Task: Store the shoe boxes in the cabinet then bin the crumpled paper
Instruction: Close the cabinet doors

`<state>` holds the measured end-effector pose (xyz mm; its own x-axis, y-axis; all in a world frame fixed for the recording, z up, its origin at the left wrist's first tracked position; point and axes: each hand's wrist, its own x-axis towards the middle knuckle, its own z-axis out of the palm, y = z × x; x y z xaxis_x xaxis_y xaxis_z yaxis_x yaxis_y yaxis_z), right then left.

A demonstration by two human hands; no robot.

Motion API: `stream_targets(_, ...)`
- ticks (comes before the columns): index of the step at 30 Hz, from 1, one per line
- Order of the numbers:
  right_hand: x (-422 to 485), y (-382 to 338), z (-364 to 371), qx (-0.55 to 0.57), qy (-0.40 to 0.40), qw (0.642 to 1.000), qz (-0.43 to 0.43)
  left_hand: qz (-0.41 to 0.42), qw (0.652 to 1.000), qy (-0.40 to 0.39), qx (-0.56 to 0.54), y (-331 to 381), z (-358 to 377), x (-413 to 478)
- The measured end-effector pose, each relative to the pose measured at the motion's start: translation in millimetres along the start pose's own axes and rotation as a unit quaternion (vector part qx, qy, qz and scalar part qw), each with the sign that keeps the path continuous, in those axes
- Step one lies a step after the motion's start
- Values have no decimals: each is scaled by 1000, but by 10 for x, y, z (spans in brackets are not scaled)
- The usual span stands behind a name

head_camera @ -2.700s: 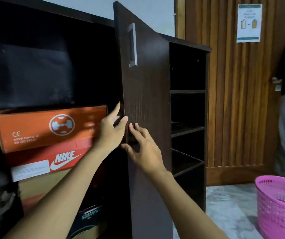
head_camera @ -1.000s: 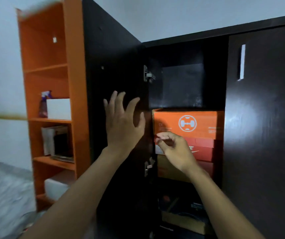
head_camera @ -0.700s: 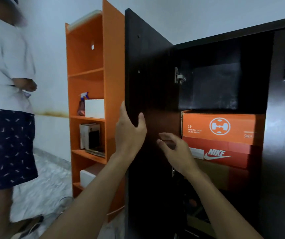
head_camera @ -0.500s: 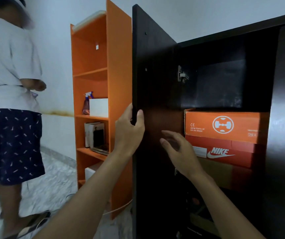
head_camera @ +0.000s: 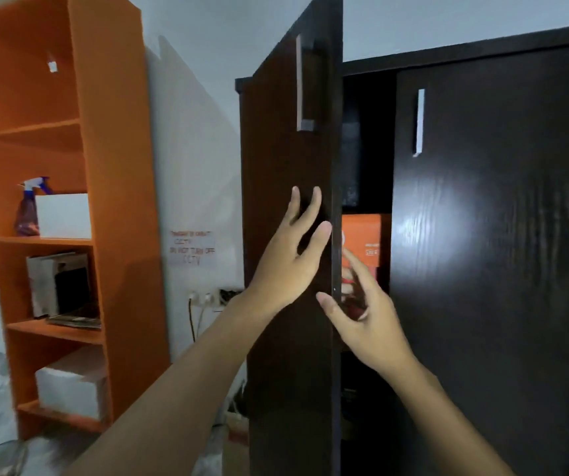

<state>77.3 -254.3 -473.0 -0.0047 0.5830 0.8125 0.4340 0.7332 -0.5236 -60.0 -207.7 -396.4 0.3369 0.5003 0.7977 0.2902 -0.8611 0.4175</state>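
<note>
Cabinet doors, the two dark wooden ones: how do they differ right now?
The left dark wooden door stands ajar, edge toward the camera; the right dark wooden door sits shut. A left hand rests flat on the left door; nothing touches the right door. Both share dark wood grain and vertical silver handles.

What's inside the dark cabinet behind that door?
An orange shoe box shows through the gap. The half-closed door and the right hand cover whatever else is inside.
</note>
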Motion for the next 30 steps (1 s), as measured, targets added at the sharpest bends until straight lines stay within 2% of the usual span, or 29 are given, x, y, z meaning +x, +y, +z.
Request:
stream_targets(4, -13, 299, -253, -132, 44, 990, 8, 39, 998, -28, 36, -203, 320, 240)
stream_targets(9, 69, 687, -361, -362, 139, 921, -40, 62, 986, -40, 151, -446, 561, 492)
stream_targets(11, 132, 803, -400, -402, 156, 901, -49, 69, 978, -49, 189, -527, 631, 551)
stream_targets(15, 227, 937, -401, -431, 181, 884, 0, 59, 965, -52, 248, -665, 749, 623)
stream_targets(22, 472, 1093, -399, -488, 142, 858, 70, 49, 958, -67, 275, -867, 942, 774)
stream_targets(27, 542, 1265, -480, -526, 67, 832, 161, -4, 955, -131, 267, -1145, 1041, 826)
stream_targets(30, 519, 1362, -508, -525, 39, 826, 203, 11, 949, -131, 288, -1290, 1102, 789)
